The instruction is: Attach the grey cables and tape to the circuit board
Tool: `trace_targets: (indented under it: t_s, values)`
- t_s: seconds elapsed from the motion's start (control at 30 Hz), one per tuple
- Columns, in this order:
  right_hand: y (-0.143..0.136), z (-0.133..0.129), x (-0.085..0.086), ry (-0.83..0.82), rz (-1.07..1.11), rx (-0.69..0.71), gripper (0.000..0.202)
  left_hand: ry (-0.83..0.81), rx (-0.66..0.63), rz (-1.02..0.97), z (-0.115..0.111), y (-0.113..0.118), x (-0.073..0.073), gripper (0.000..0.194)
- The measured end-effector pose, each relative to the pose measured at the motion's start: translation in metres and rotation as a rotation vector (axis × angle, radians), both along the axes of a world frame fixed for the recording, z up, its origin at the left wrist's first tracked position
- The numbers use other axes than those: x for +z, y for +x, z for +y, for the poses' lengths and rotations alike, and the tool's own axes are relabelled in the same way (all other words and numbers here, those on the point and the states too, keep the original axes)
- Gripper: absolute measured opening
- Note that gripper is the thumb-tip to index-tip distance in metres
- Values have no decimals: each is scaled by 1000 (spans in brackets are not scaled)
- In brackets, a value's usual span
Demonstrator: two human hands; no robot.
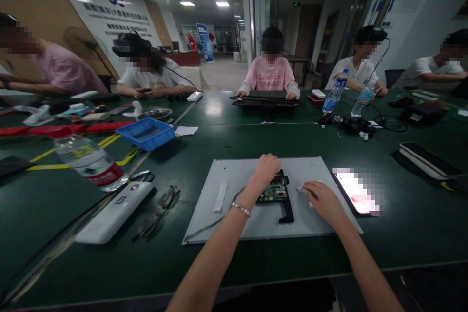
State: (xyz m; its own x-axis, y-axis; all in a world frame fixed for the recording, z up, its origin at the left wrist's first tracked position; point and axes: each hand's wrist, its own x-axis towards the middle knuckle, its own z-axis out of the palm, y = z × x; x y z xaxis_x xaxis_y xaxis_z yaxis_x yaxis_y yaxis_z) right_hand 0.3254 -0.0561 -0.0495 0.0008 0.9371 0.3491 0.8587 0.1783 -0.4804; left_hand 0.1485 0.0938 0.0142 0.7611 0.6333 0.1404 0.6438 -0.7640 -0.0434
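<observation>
A pale grey flat panel [248, 226] lies on the table before me. On it rests a green circuit board [272, 192] with a black bracket [287, 209] along its right side. My left hand [267, 168] is closed above the board's far edge, and its fingertips are hidden. My right hand [321, 199] pinches a small white strip [301, 188] over the panel's right part. Another white strip [220, 196] lies flat on the panel's left. A thin dark cable [208, 228] runs from the board toward the panel's near left corner.
A lit phone [356, 192] touches the panel's right side. Glasses [157, 212], a white power bank [115, 214], a water bottle [89, 161] and a blue tray [148, 132] stand to the left. Several people sit across the table; one holds a dark flat panel [268, 99].
</observation>
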Motion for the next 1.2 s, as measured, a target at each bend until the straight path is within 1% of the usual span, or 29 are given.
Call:
trace_targets:
  t_s: [0.07,0.13,0.23,0.3,0.37,0.43,0.53,0.63,0.73,0.8,0.87,0.93,1.07,1.13,1.2]
  values:
    - [0,0,1,-10,3,1,29,-17,4,7,-2,1,-2,18]
    - [1,0,3,-23,5,2,29,-28,17,-7,-5,-7,-2,19]
    - [1,0,3,-31,18,-2,29,-39,45,-50,-11,-34,2,22]
    - [0,1,2,-21,36,-8,30,-62,62,-95,-15,-58,4,34]
    - [-2,3,0,-6,50,-7,31,-216,41,-242,-20,-81,4,52]
    - [-3,6,-2,-6,48,5,34,-412,-22,-334,-24,-99,1,69]
    - [-4,13,-5,-32,38,31,30,-631,-106,-370,-27,-114,-4,90]
    - [-3,16,-8,-38,37,28,27,-714,-147,-354,-26,-118,-10,103]
    - [-1,16,-11,-28,17,5,29,-717,-154,-376,-23,-119,-14,107]
    - [0,18,-9,-12,-12,-18,32,-708,-157,-397,-23,-119,-16,108]
    - [1,24,-1,8,-51,-31,34,-699,-153,-410,-23,-120,-18,108]
    - [-2,35,14,15,-97,-11,35,-694,-146,-412,-24,-121,-20,108]
    - [-23,73,44,-52,-222,74,32,-681,-140,-412,-23,-120,-23,108]
    - [-37,91,52,-134,-317,128,29,-674,-134,-413,-23,-119,-24,108]
    - [-49,105,53,-189,-388,141,25,-672,-131,-408,-24,-119,-25,109]
